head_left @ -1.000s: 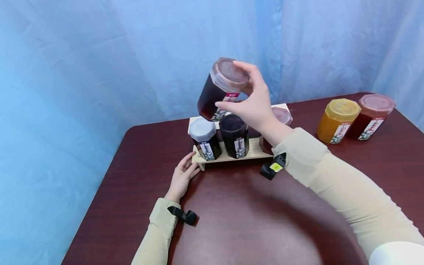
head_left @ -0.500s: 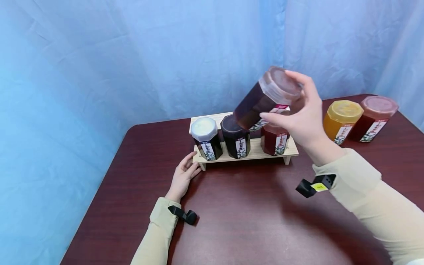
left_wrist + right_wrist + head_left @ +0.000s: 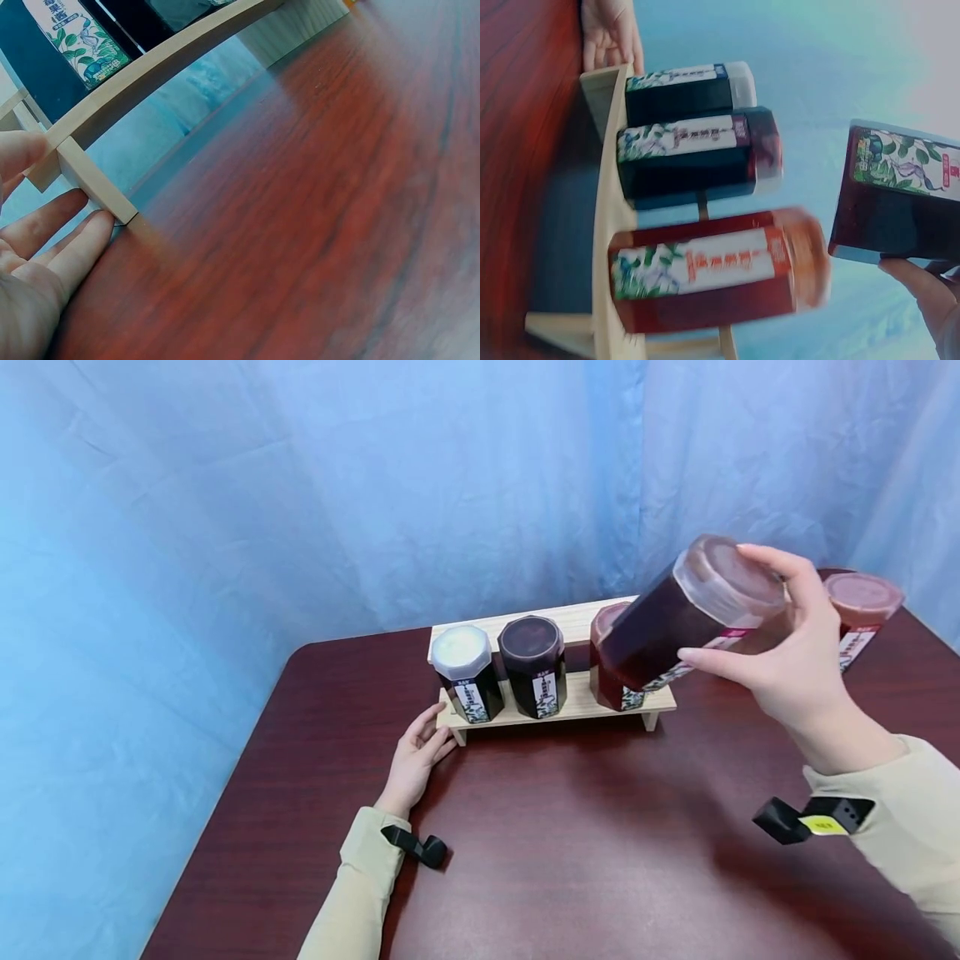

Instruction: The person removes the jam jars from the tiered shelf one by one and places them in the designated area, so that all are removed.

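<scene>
My right hand [image 3: 806, 668] holds a dark red jar [image 3: 667, 627] by its cloudy lid and side, thumb at the front; the jar is tilted in the air. Below it stands a slatted wooden rack [image 3: 585, 714] bearing a white-lidded dark jar [image 3: 491, 692], a near-black jar [image 3: 525, 681] and a red jar [image 3: 604, 672], partly covered by the held one. My left hand [image 3: 408, 760] rests against the rack's left end; in the left wrist view its extended fingers [image 3: 79, 251] touch the rack's leg [image 3: 97, 184], and its thumb lies by the shelf edge.
At the table's far right stands another red jar [image 3: 862, 597] with a pinkish lid, partly behind my right hand. A blue curtain [image 3: 375, 510] hangs behind the dark red-brown table [image 3: 525, 827].
My right hand has carried the dark red jar rightward from above the rack's left half, tilting it further. It now hides the yellow jar. My left hand stays at the rack's end.
</scene>
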Motion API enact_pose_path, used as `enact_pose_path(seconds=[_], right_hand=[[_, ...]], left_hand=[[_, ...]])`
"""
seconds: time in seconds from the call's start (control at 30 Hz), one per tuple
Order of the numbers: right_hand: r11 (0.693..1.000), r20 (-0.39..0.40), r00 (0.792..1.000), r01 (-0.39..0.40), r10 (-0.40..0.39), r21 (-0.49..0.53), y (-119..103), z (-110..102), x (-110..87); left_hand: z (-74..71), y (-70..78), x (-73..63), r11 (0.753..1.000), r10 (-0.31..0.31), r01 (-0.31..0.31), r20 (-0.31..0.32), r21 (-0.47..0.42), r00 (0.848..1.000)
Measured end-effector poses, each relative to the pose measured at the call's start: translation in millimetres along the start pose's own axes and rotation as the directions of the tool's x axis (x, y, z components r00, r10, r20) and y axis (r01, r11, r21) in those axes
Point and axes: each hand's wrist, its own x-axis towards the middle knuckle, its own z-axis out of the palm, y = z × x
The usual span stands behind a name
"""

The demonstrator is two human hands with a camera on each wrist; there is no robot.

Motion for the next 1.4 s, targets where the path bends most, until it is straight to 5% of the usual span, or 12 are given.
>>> enact_pose_path(seconds=[0.53, 0.7, 0.8, 0.93, 1.0, 1.2, 1.4], right_hand=[[0.993, 0.152, 0.985, -0.093, 0.081, 0.073, 10, -51, -25.7], [0.980, 0.120, 0.973, -0.192, 0.198, -0.053, 16, -69, -34.3], [0.922, 0.068, 0.960, -0.240, 0.272, -0.305, 21, -78, -37.4], [0.747, 0.025, 0.934, -0.269, 0.357, -0.608, 31, -87, -38.2], [0.697, 0.028, 0.920, -0.276, 0.391, -0.662, 37, -92, -38.0], [0.667, 0.054, 0.886, -0.305, 0.461, -0.680, 55, -100, -35.8], [0.634, 0.061, 0.874, -0.300, 0.483, -0.713, 68, -105, -32.1]], left_hand=[[0.8, -0.5, 0.1, 1.000, 0.004, -0.004, -0.009, 0.007, 1.000], [1.0, 0.0, -0.4, 1.000, -0.002, 0.002, -0.011, 0.024, 1.000], [0.5, -0.3, -0.2, 1.000, 0.001, -0.001, -0.014, 0.011, 1.000], [0.5, -0.5, 0.2, 1.000, 0.002, -0.002, -0.018, -0.001, 1.000], [0.6, -0.1, 0.4, 1.000, 0.000, 0.000, -0.020, -0.001, 1.000], [0.5, 0.5, 0.5, 1.000, 0.003, -0.003, -0.023, -0.003, 1.000], [0.4, 1.1, -0.9, 1.000, -0.002, 0.002, -0.023, 0.005, 1.000]])
